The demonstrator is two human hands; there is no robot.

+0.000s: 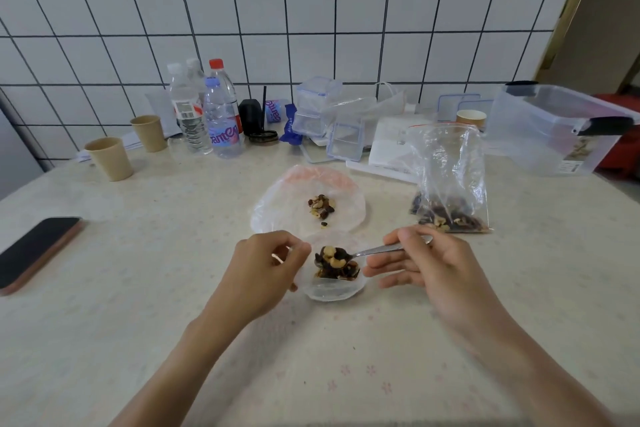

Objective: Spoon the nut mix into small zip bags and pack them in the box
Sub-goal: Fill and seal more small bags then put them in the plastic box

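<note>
Head view, one entry. Right hand (pixel 412 263) pinches the handle of a small metal spoon (pixel 374 250), its bowl heaped with nut mix over the mouth of a small clear zip bag (pixel 332 288). Left hand (pixel 266 263) pinches that bag's left lip, holding it open; a dark layer of mix already sits inside.

Progress, as judged — filling under way, sealing and boxing not yet done.

- Crumpled clear plastic sheet (pixel 277 208), just beyond the hands: only a small heap of mix left on it.
- Larger clear zip bag with a red seal (pixel 450 163), toward the table's right: upright, mix in its bottom.
- Clear plastic storage box (pixel 540 135), far right corner: contents unclear, no packed bags visible.
- Table (pixel 138 288): pale, patterned.
</note>
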